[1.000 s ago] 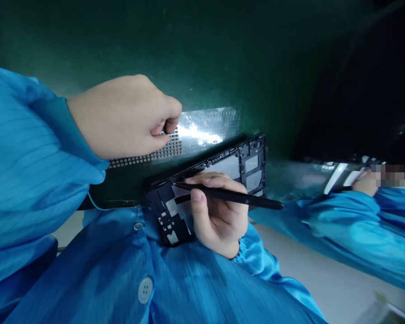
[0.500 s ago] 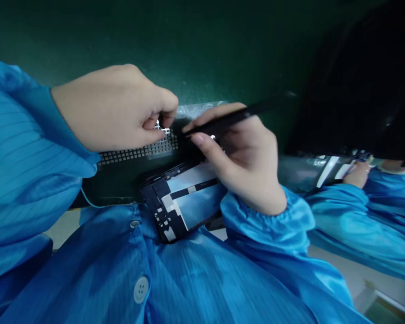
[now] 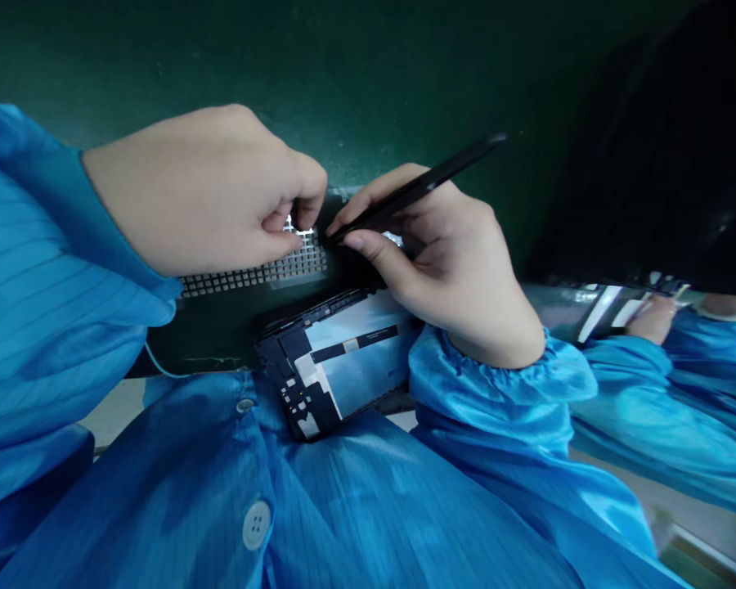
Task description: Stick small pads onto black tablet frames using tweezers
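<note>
My left hand lies over a sheet of small grey squares, its thumb and forefinger closed in a pinch at the sheet's edge. Most of the sheet's left part is hidden under that hand. In my right hand are slim black tweezers, gripped like a pen. Their tips point left, close to the sheet's right end, and are too dark to make out. Below both hands, an opened phone with a bluish, shiny panel and dark frame rests tilted at the table's near edge, against my blue smock.
The dark green tabletop stretches beyond the hands. A large black shape stands at the right. Below it, a co-worker's hand and blue sleeves show beside white strips. Clear film lies behind the sheet.
My right hand has shifted slightly, and the tweezers' rear end has swung up and left, with the tips nearer the sheet. My left hand stays nearly in place.
</note>
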`<state>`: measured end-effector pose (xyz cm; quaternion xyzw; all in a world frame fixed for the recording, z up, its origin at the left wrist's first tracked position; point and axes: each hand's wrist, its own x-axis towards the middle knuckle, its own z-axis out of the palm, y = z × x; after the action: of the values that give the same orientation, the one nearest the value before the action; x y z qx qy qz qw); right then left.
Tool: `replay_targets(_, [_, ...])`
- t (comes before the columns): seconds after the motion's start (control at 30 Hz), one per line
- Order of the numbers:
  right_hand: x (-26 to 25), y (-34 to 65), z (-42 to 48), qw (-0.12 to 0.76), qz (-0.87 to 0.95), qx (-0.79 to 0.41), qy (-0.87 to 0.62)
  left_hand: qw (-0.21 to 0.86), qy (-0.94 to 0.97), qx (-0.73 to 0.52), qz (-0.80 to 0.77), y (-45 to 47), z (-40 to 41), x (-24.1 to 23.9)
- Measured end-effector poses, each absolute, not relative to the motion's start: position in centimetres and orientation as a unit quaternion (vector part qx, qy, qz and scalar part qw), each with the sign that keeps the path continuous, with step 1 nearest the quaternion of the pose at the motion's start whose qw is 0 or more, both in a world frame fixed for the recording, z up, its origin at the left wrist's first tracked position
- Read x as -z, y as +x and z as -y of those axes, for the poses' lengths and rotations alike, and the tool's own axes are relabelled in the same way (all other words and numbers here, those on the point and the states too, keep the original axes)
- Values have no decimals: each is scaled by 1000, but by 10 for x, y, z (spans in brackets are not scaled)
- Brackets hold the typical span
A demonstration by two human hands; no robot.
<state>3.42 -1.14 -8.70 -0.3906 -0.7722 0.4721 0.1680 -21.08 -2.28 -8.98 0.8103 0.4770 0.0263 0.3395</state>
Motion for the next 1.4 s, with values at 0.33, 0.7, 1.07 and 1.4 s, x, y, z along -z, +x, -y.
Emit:
replay_targets(0.33, [95, 37, 104, 408, 685, -405, -447, 316, 801, 50, -507, -212, 25, 86])
replay_targets(0.7, [104, 33, 126, 396, 748, -321, -425, 292, 799, 73, -521, -209, 24, 86])
replay_targets(1.07, [89, 39, 17, 188, 775, -474, -374, 309, 802, 57, -508, -210, 24, 87])
replay_targets(1.4, [89, 39, 10, 147, 781, -491, -356, 324, 801, 39, -502, -211, 22, 85])
